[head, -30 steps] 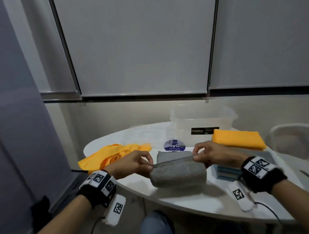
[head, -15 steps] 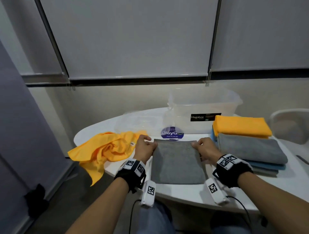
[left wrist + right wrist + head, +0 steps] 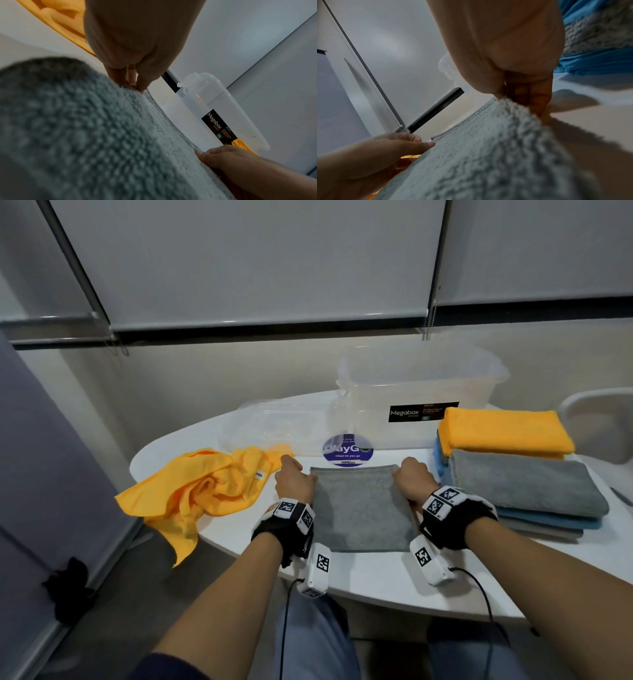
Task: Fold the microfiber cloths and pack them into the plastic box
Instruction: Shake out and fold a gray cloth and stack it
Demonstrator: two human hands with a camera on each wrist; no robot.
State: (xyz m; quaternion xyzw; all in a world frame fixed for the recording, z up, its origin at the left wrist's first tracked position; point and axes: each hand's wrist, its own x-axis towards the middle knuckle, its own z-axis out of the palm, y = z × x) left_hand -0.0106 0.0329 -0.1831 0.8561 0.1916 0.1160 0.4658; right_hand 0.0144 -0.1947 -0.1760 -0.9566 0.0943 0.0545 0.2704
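Note:
A folded grey microfiber cloth (image 3: 361, 508) lies flat on the white table (image 3: 376, 580) in front of me. My left hand (image 3: 294, 479) pinches its far left corner, thumb and fingers curled on the edge (image 3: 133, 83). My right hand (image 3: 412, 479) pinches the far right corner (image 3: 522, 100). The clear plastic box (image 3: 421, 392), labelled Megabox, stands open behind the cloth. A stack of folded cloths (image 3: 513, 470), orange on top, then grey and blue, sits at the right. A crumpled orange cloth (image 3: 198, 491) lies at the left, hanging over the table's edge.
The box's clear lid (image 3: 274, 422) lies flat at the back left. A round blue sticker (image 3: 347, 448) is on the table between cloth and box. A white chair (image 3: 603, 419) stands at the far right. Roller blinds cover the wall behind.
Both hands carried the grey cloth's edge away from me and laid it down flat, making a fold. The hands now sit at the far corners on the table.

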